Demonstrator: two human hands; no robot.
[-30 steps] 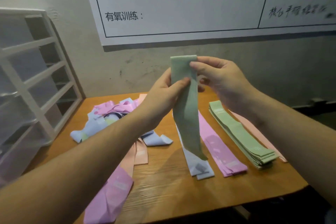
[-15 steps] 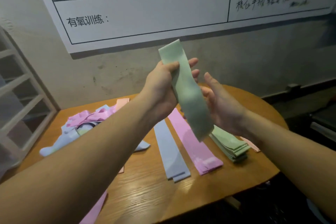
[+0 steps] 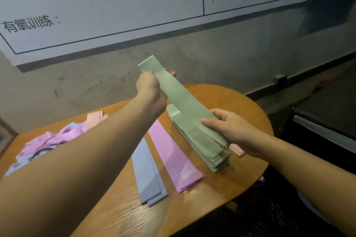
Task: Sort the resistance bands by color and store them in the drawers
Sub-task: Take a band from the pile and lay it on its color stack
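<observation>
My left hand (image 3: 149, 87) grips the far end of a green band (image 3: 179, 94), raised above the table. The band slopes down to its near end, which my right hand (image 3: 227, 127) holds against the top of the green stack (image 3: 210, 157). Left of that stack lie a pink pile (image 3: 173, 156) and a blue pile (image 3: 147, 175), laid out straight. A jumble of unsorted pink, blue and peach bands (image 3: 55, 138) sits at the table's left. A peach band (image 3: 238, 151) peeks out from under the green stack.
The wooden table (image 3: 240, 106) has a rounded right end, close to a grey wall. A whiteboard (image 3: 115, 9) with writing hangs above. Dark floor and a dark ledge (image 3: 325, 121) lie to the right. The drawer unit is out of view.
The view has swung right, so the drawer unit left the frame. The green band came down from upright to a slant over the green stack, and my right hand moved to its lower end.
</observation>
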